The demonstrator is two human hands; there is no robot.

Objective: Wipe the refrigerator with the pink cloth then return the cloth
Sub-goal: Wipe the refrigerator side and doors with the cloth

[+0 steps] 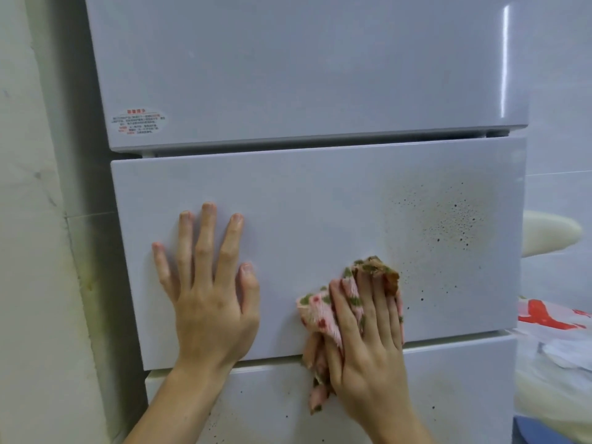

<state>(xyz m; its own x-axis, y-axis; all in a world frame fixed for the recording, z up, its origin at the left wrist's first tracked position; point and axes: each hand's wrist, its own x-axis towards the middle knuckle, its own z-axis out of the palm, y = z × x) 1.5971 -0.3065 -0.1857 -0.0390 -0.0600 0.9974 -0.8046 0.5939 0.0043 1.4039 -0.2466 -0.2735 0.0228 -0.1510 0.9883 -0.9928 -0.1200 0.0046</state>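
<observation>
The straight fingers of your right hand press the fuzzy, crumpled pink cloth against the refrigerator's glossy middle drawer, low, beside dark speckles. Your left hand lies splayed and empty on the drawer's left.

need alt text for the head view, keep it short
A person's right hand presses a pink cloth against the middle door of a white refrigerator, beside a patch of dark specks. The left hand rests flat on the same door, fingers spread.
</observation>
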